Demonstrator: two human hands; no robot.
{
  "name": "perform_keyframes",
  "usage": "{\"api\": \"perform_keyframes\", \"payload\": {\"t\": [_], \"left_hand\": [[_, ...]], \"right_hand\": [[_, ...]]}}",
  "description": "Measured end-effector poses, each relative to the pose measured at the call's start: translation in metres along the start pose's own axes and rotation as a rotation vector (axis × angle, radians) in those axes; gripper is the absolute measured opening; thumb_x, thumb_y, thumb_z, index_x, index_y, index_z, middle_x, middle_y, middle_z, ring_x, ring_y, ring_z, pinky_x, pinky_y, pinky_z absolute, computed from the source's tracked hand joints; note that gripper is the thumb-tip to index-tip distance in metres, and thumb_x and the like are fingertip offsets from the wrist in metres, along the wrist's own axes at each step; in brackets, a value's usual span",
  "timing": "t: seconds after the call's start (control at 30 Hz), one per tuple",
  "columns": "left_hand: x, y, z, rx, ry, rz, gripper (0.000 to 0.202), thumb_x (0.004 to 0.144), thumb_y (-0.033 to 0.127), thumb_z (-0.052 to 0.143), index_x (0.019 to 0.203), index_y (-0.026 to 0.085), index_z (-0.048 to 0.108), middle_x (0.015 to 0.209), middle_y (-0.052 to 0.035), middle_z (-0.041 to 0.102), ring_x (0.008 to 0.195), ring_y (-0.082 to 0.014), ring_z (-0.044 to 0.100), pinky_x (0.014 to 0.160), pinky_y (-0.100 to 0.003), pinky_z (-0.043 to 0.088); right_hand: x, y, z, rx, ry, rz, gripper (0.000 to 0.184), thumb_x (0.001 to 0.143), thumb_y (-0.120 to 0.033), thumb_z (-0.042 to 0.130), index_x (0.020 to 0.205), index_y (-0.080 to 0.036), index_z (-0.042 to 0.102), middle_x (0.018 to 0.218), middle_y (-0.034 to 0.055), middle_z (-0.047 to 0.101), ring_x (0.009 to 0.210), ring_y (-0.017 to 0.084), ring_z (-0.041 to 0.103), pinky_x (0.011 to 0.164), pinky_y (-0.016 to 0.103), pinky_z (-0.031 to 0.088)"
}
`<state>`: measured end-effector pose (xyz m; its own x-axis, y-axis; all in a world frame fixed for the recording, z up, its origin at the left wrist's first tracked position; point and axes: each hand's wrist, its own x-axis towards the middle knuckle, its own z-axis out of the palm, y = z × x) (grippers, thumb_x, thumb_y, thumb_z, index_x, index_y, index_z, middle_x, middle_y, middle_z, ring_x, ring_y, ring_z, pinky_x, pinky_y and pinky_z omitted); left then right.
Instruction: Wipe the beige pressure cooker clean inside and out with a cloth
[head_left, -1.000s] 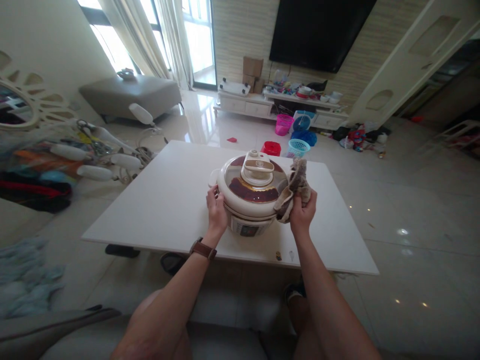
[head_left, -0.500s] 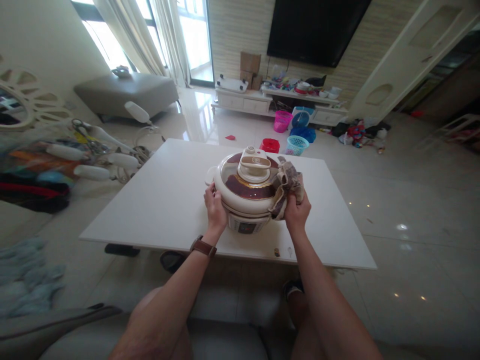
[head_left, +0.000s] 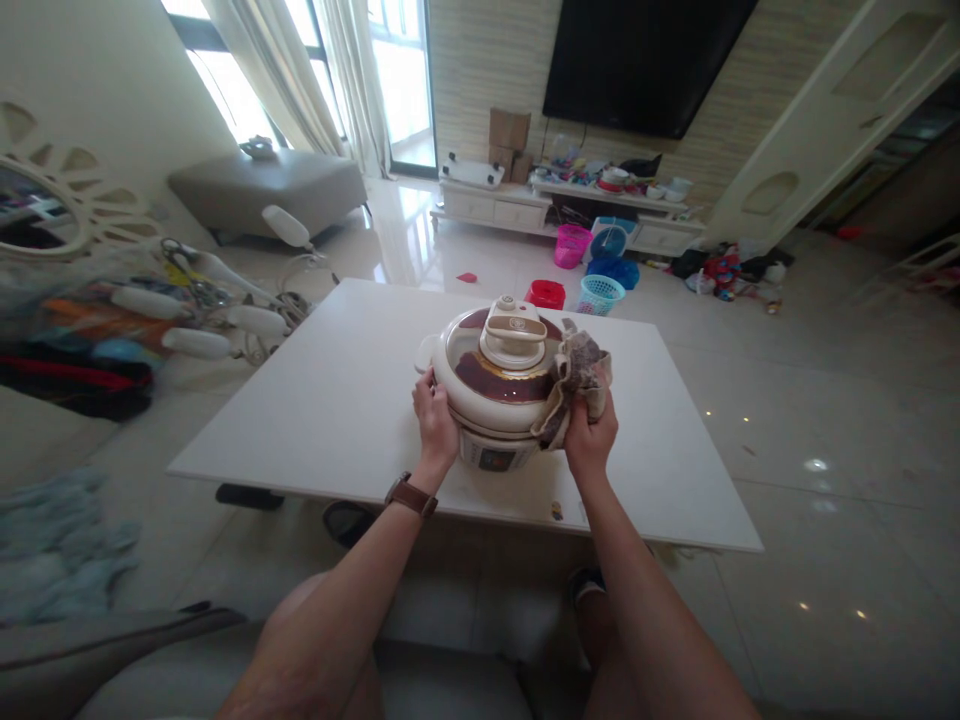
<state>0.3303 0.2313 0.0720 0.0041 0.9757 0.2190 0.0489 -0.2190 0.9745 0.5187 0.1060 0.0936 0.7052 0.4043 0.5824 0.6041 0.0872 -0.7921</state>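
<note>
A cream electric cooker with a round lid, brown-tinted window and big lid handle stands on the white table. My left hand grips its near left side, fingers curled at the rim just below the left side handle. In my right hand is a bunched beige and brown cloth, pressed against the right side of the lid and rim. The cloth hides that side of the cooker. A control panel faces me.
A small sticker marks the table's near edge. Beyond the table are a red stool-like item, a light blue basket and a pink basket. A white lamp with several arms stands left.
My right hand and the cloth have shifted slightly nearer to me along the cooker's right side. My left hand keeps its place on the cooker. The whole view has shifted a little.
</note>
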Motion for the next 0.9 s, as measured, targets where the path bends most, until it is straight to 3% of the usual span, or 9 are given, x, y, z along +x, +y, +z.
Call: {"api": "perform_keyframes", "payload": {"t": [0.6, 0.9], "left_hand": [[-0.011, 0.002, -0.007, 0.012, -0.098, 0.071, 0.056, 0.101, 0.042, 0.043, 0.154, 0.022, 0.042, 0.155, -0.0123, 0.047, 0.145, -0.0242, 0.041, 0.124, -0.041, 0.028], [-0.008, -0.006, -0.023, 0.010, -0.260, 0.124, 0.070, 0.099, 0.054, 0.049, 0.160, 0.026, 0.031, 0.159, -0.0129, 0.039, 0.149, -0.0263, 0.035, 0.127, -0.045, 0.022]], "right_hand": [[0.019, 0.019, -0.004, 0.060, -0.017, -0.039, 0.050, 0.096, -0.043, 0.059, 0.142, -0.024, 0.059, 0.146, 0.0097, 0.061, 0.136, 0.027, 0.057, 0.119, 0.049, 0.039], [0.028, 0.023, -0.007, 0.032, -0.019, -0.045, 0.050, 0.096, -0.042, 0.060, 0.142, -0.024, 0.058, 0.146, 0.0086, 0.062, 0.134, 0.025, 0.058, 0.118, 0.046, 0.040]]}}
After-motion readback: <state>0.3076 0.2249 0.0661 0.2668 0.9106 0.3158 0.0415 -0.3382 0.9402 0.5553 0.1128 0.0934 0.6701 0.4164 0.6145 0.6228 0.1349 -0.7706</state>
